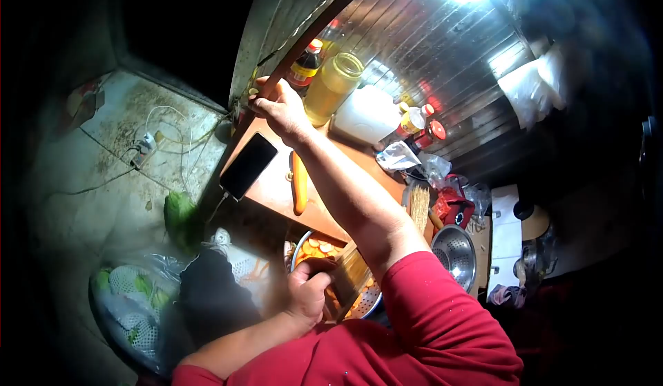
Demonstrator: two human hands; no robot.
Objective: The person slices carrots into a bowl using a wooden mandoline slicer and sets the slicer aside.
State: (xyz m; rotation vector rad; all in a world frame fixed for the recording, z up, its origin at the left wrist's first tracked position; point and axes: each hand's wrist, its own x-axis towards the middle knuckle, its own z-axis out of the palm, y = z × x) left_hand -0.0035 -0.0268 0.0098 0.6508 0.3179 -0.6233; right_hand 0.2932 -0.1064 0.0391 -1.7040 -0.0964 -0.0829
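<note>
My left hand [309,293] is closed around the edge of a wooden board [352,272], which looks like a slicer, slanting over a bowl. Inside the bowl [295,249] are orange carrot slices [318,246], partly hidden by the board and hand. Stretched out across the table, my right hand [282,112] is at its far left edge. A small pale yellowish piece [253,92] shows at its thumb and fingertips, too small to name. A whole carrot [299,184] lies on the table beside my right forearm, near a black phone [248,166].
Behind my right hand stand a dark sauce bottle [304,65], a jar of yellow liquid [334,88] and a white jug [367,114]. At right are a brush of straw [418,206] and a metal colander [456,256]. A tub with greens [128,317] stands on the floor.
</note>
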